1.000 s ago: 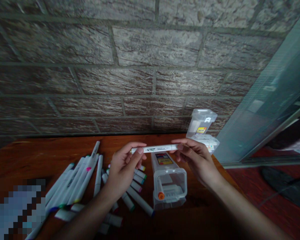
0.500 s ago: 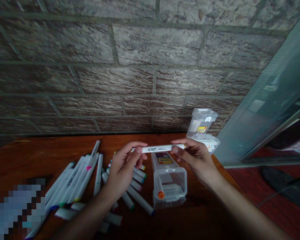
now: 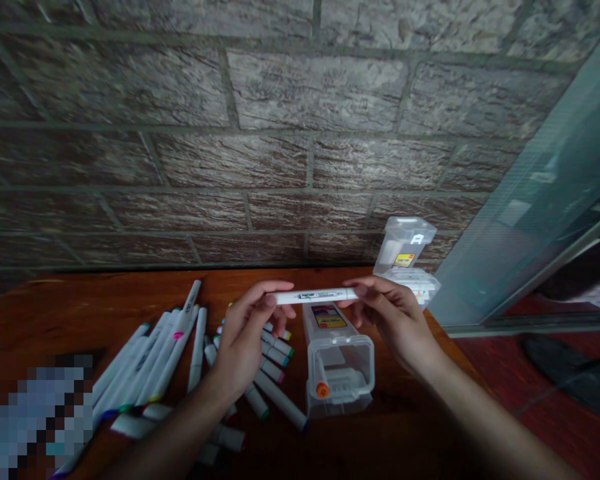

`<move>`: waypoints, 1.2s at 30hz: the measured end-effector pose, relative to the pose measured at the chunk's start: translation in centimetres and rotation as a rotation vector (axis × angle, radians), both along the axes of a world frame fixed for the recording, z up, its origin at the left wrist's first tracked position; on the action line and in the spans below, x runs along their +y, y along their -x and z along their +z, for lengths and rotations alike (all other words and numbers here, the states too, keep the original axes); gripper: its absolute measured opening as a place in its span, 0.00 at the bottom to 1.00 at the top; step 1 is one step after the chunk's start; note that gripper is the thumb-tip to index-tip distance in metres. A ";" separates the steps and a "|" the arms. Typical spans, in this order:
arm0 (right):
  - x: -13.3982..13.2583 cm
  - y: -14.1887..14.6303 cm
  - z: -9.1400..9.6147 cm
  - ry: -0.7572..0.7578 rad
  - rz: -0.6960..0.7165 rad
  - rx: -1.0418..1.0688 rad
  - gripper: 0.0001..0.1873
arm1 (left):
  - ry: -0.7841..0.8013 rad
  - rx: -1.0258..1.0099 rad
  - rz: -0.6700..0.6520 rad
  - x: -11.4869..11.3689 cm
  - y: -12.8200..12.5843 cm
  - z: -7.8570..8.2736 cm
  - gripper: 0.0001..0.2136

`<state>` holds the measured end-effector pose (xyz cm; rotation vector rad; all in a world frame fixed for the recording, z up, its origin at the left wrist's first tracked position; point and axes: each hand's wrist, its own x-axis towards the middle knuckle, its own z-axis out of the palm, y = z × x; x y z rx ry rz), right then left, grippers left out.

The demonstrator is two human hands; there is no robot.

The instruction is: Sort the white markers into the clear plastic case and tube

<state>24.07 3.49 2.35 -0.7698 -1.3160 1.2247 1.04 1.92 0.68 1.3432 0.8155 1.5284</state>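
Between both hands a white marker [image 3: 320,295] is held level, its printed label facing me. My left hand [image 3: 253,327] pinches the left end between thumb and fingers. At the other end, my right hand [image 3: 393,317] closes its thumb and fingers on the marker and hides that tip. Just below and behind the marker lies a clear plastic case [image 3: 341,343] with a yellow label, its open end toward me. Inside the case rests one marker with an orange cap end [image 3: 322,389].
Several white markers [image 3: 150,363] with coloured ends lie at the left of the wooden table [image 3: 105,290]. More markers [image 3: 280,397] spread beside the case. Another clear container [image 3: 405,247] stands at the back right, near the brick wall [image 3: 280,160] and a glass panel [image 3: 510,193].
The marker has turned about its length, so its label now reads the other way up. My right fingers have shifted and now cover its right tip. The case and loose markers are unmoved.
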 end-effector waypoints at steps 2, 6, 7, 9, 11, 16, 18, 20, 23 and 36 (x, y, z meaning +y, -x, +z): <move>0.0 0.0 0.0 0.011 0.010 0.008 0.11 | 0.001 -0.001 0.004 0.0 0.0 0.0 0.11; 0.0 0.0 -0.1 0.018 0.020 0.013 0.11 | 0.003 0.001 0.014 0.1 -0.1 0.0 0.11; 0.0 0.0 -0.1 0.012 0.020 0.013 0.11 | 0.002 0.004 0.018 0.1 -0.1 0.1 0.11; 0.0 0.0 -0.1 0.001 0.019 0.012 0.12 | -0.001 0.013 0.027 0.1 -0.1 0.1 0.11; 0.0 0.1 -0.1 0.003 0.018 0.015 0.12 | 0.002 0.025 0.036 0.1 -0.1 0.2 0.12; -0.1 0.3 0.2 0.001 0.010 -0.007 0.12 | 0.000 0.045 0.059 0.2 0.1 0.1 0.11; -0.1 0.2 0.2 -0.008 0.008 -0.015 0.12 | -0.010 0.058 0.062 0.2 0.1 0.1 0.11; 0.0 0.1 0.1 -0.010 0.001 -0.022 0.12 | -0.018 0.081 0.068 0.2 0.1 0.1 0.11; 0.0 -0.1 0.0 -0.020 -0.019 -0.052 0.12 | -0.029 0.117 0.084 0.1 0.0 0.3 0.12; 0.0 -0.2 -0.1 -0.037 -0.028 -0.090 0.12 | -0.015 0.247 0.136 -0.2 0.0 0.4 0.07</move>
